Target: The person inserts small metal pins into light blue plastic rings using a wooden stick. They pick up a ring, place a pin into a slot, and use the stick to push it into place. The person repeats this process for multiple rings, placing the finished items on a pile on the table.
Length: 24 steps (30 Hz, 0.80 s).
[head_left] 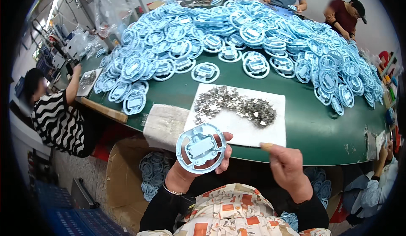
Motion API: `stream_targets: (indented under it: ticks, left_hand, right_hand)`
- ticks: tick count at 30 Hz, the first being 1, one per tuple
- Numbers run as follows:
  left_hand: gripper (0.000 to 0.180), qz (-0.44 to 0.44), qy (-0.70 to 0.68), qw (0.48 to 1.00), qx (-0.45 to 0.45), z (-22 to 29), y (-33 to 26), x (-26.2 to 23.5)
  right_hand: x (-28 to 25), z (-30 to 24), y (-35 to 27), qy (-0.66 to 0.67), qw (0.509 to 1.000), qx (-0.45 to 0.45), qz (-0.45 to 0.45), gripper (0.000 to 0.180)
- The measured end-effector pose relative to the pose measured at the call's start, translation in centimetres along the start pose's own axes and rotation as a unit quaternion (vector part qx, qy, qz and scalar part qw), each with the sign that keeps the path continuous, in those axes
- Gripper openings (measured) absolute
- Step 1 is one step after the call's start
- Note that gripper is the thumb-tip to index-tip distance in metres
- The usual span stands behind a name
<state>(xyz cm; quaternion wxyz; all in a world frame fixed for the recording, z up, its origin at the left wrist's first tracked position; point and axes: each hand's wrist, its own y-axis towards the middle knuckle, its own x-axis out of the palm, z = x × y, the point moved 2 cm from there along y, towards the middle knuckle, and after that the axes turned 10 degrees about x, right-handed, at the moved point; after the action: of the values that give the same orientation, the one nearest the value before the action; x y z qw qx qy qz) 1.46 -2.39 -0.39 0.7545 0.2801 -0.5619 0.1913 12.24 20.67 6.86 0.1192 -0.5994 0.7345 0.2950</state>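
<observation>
My left hand [224, 151] holds a light blue plastic ring part [201, 148], shaped like a small steering wheel, with its moulded inner side facing up. It is above the table's near edge, beside a white board [245, 136]. On that board lies a spread heap of small metal pieces [237, 105], mostly dark with some shiny flat ones. My right hand [288, 166] is closed near the board's lower right corner, its fingers pinched toward the board. Whatever lies between those fingertips is too small or hidden to make out.
A big pile of similar blue parts [249, 31] covers the far side of the green table [300, 138]. A white padded block [165, 124] sits left of the board. Below stands a cardboard box [122, 181] of blue parts. Several other people work around the table.
</observation>
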Motion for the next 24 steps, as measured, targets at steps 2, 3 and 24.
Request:
stream_targets:
  ticks: [2, 3, 24]
  left_hand:
    - [0.083, 0.017, 0.027, 0.999, 0.003, 2.0, -2.5, 0.6]
    - [0.081, 0.056, 0.021, 0.998, 0.016, 3.7, -5.6, -1.0]
    - [0.029, 0.015, 0.893, 0.412, 0.181, 4.6, 12.0, 7.7]
  right_hand:
    - [-1.5, 2.2, -1.2, -0.014, 0.996, -0.018, 0.089, 0.024]
    - [-1.9, 2.9, -1.5, -0.026, 0.996, 0.019, 0.082, 0.024]
    - [-6.7, 10.9, -3.4, 0.042, 0.964, 0.192, 0.177, 0.024]
